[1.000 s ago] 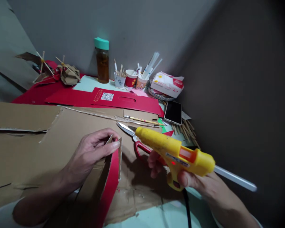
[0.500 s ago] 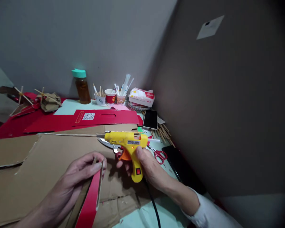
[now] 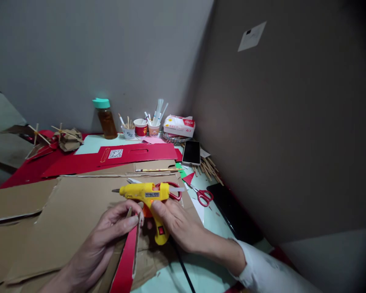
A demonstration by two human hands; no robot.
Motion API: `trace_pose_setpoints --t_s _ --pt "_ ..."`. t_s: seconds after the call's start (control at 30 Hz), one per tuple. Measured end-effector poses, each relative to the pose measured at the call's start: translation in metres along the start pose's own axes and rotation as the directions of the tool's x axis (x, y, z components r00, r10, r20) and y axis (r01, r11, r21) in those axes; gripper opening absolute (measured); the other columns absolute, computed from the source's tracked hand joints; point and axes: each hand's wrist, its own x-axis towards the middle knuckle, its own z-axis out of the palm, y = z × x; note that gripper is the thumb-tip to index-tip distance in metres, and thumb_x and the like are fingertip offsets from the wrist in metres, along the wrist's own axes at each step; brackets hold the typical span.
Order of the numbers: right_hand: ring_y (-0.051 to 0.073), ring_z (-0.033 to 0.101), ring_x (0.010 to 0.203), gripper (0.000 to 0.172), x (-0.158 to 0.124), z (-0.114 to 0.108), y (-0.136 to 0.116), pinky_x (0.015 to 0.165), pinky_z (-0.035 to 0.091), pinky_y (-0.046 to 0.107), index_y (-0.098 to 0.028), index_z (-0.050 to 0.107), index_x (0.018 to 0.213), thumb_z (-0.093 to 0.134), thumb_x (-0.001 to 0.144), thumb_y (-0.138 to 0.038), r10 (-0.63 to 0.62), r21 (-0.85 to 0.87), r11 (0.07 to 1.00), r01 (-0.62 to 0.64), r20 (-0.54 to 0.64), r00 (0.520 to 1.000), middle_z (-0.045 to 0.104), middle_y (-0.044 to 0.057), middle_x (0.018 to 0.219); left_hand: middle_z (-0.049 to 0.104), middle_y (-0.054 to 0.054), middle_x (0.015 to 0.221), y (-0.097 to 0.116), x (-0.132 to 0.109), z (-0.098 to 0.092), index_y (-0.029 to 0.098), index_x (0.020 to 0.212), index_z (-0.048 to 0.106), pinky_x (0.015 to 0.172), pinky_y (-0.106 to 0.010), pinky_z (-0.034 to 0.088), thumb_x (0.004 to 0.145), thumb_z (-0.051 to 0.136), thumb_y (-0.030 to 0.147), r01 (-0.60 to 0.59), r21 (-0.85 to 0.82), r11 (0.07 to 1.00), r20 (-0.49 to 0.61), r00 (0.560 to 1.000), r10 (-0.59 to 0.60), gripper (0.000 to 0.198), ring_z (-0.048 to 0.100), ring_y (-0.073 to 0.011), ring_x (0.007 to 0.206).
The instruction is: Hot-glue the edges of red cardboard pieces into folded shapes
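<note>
My left hand (image 3: 116,230) pinches the top of a folded strip of red cardboard (image 3: 126,258), its brown inner side facing left. In my right hand (image 3: 178,224) is a yellow hot glue gun (image 3: 144,195), gripped by the handle, with its nozzle pointing left above my left hand. A small light glows on its body, and a clear glue stick (image 3: 177,189) sticks out of the back. The fingers at the orange trigger are partly hidden. Behind the gun lie large red-handled scissors (image 3: 177,192), partly covered by it.
Brown cardboard sheets (image 3: 79,215) spread over the table. Small red scissors (image 3: 204,197), a phone (image 3: 191,153) and a black tablet-like slab (image 3: 234,215) lie at right. Behind stand a bottle (image 3: 106,122), several cups (image 3: 140,128) and a tissue pack (image 3: 179,125). The gun's cord (image 3: 183,266) trails down.
The glue gun in my right hand has moved left and closer to my left hand, uncovering a pencil-like stick behind. My left hand still grips the strip. The view has shifted slightly.
</note>
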Motion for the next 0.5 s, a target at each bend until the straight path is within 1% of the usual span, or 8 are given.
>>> trace_pose_setpoints --t_s 0.07,0.13,0.2,0.27,0.33,0.4,0.43,0.5 --pt "0.018 0.06 0.077 0.047 0.001 -0.002 0.0 0.076 0.048 0.032 -0.022 0.061 0.084 0.03 0.108 -0.049 -0.019 -0.027 0.999 0.019 0.006 1.0 0.063 0.003 0.08 0.067 0.0 0.079 0.0 0.0 -0.002 0.022 0.078 0.076 0.072 -0.018 0.052 0.077 0.08 0.029 -0.01 0.01 1.0 -0.026 1.0 0.01 0.008 0.06 -0.0143 0.077" --pt "0.019 0.061 0.082 0.044 0.002 -0.003 0.0 0.078 0.048 0.033 -0.021 0.062 0.087 0.035 0.107 -0.049 -0.022 -0.045 0.999 0.022 -0.001 1.0 0.065 0.004 0.083 0.066 0.001 0.079 0.0 0.0 -0.004 0.022 0.079 0.075 0.071 -0.017 0.052 0.075 0.082 0.028 -0.004 0.0 1.0 -0.046 0.999 0.004 0.009 0.059 -0.013 0.076" --pt "0.021 0.064 0.09 0.039 0.002 -0.004 0.0 0.082 0.049 0.034 -0.02 0.063 0.089 0.044 0.105 -0.05 -0.017 -0.045 0.999 0.017 -0.007 1.0 0.067 0.005 0.09 0.066 0.001 0.08 0.001 0.002 -0.005 0.021 0.08 0.075 0.071 -0.018 0.054 0.074 0.084 0.027 0.005 -0.023 1.0 -0.064 0.998 -0.006 0.012 0.06 -0.0131 0.076" --pt "0.021 0.066 0.089 0.034 0.002 -0.005 0.002 0.08 0.051 0.033 -0.019 0.064 0.093 0.052 0.102 -0.05 -0.007 -0.03 1.0 0.005 -0.04 0.999 0.069 0.005 0.093 0.068 0.001 0.081 0.002 0.004 -0.006 0.021 0.08 0.075 0.073 -0.02 0.056 0.071 0.087 0.026 0.001 -0.05 0.999 -0.102 0.995 -0.006 0.016 0.063 -0.0139 0.077" --pt "0.018 0.068 0.082 0.03 0.002 -0.006 0.006 0.074 0.053 0.03 -0.02 0.062 0.104 0.052 0.102 -0.048 0.002 -0.002 1.0 -0.002 -0.105 0.994 0.071 0.004 0.093 0.069 0.001 0.081 0.002 0.007 -0.007 0.021 0.079 0.075 0.075 -0.021 0.057 0.067 0.089 0.026 -0.021 -0.064 0.998 -0.149 0.989 0.011 0.019 0.065 -0.0147 0.078" --pt "0.017 0.069 0.079 0.027 0.003 -0.009 0.009 0.07 0.054 0.028 -0.02 0.057 0.114 0.049 0.104 -0.044 0.004 0.017 1.0 -0.001 -0.201 0.98 0.071 0.004 0.096 0.069 0.001 0.081 0.002 0.009 -0.009 0.021 0.078 0.075 0.077 -0.021 0.056 0.066 0.09 0.026 -0.044 -0.058 0.997 -0.188 0.982 0.033 0.02 0.065 -0.0143 0.078" --pt "0.016 0.069 0.081 0.025 0.003 -0.011 0.01 0.071 0.055 0.028 -0.021 0.055 0.116 0.048 0.105 -0.041 -0.004 0.014 1.0 0.007 -0.25 0.968 0.07 0.005 0.099 0.069 0.001 0.081 0.001 0.01 -0.01 0.021 0.078 0.075 0.077 -0.02 0.056 0.067 0.089 0.026 -0.053 -0.048 0.997 -0.2 0.979 0.043 0.019 0.064 -0.0138 0.079" --pt "0.017 0.068 0.086 0.018 0.004 -0.016 0.009 0.076 0.054 0.029 -0.021 0.057 0.111 0.049 0.105 -0.036 -0.041 -0.028 0.999 0.034 -0.33 0.943 0.069 0.006 0.103 0.068 0.001 0.081 0.0 0.011 -0.011 0.02 0.078 0.075 0.076 -0.019 0.054 0.07 0.087 0.027 -0.063 -0.028 0.998 -0.212 0.976 0.055 0.017 0.063 -0.013 0.078"
